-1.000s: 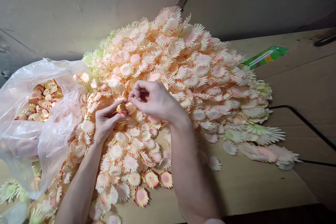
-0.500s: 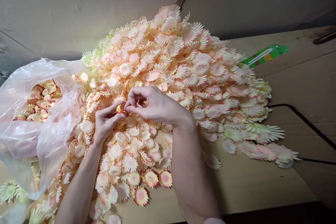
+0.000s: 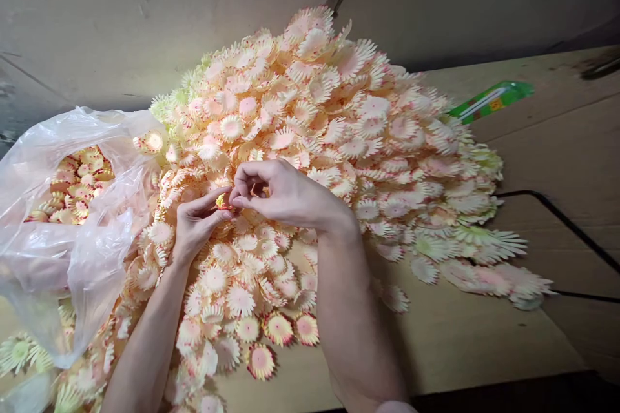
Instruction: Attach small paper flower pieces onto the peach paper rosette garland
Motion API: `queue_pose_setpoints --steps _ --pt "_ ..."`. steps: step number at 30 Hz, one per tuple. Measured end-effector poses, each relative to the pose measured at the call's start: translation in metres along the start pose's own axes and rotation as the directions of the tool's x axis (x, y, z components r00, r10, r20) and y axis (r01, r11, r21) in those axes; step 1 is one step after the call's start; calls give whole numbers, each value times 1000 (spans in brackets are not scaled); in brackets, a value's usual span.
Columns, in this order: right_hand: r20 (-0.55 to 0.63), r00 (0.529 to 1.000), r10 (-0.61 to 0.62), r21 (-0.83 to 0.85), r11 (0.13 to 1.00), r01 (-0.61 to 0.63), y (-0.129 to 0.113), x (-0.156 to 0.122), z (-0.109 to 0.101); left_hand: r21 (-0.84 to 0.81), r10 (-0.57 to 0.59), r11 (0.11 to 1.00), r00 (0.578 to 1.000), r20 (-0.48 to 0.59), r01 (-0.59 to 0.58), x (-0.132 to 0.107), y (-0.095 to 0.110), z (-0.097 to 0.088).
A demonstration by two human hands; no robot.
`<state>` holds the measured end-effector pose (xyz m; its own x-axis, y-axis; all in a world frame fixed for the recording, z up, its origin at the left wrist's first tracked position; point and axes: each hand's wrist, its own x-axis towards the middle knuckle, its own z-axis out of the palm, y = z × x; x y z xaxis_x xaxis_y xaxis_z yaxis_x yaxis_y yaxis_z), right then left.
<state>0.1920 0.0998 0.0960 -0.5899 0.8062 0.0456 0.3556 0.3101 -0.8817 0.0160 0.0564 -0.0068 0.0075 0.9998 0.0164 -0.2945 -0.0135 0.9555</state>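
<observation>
My left hand point(image 3: 197, 222) pinches a small yellow and orange flower piece point(image 3: 221, 201) between thumb and fingers. Right beside it, my right hand point(image 3: 285, 197) is closed, its thumb and index fingertips pressed together at the flower piece's right edge. Whatever lies between those right fingertips is too small to make out. Both hands are over a big heap of artificial flower petal discs point(image 3: 310, 110), pale cream and pink with fringed, red-tipped edges. Several loose discs, such as a yellow-rimmed flower disc point(image 3: 260, 362), lie below the hands.
A clear plastic bag point(image 3: 104, 264) at the left holds more petal discs point(image 3: 80, 187). The heap rests on a wooden table point(image 3: 465, 342) against a grey wall point(image 3: 121, 26). At the right lie a green packet point(image 3: 496, 100) and a black cable point(image 3: 566, 219).
Almost nothing differs. My hands keep the same pinch around the flower piece, with only a tiny shift of the fingertips.
</observation>
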Motion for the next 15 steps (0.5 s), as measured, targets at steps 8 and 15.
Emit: queue_pose_setpoints --steps 8,15 --pt "9 1000 -9 -11 1000 9 0 1 1 4 12 1000 1000 -1 -12 1 1 0" --pt "9 1000 -23 -21 1000 24 1 0 1 -13 18 1000 999 29 -17 1 2 1"
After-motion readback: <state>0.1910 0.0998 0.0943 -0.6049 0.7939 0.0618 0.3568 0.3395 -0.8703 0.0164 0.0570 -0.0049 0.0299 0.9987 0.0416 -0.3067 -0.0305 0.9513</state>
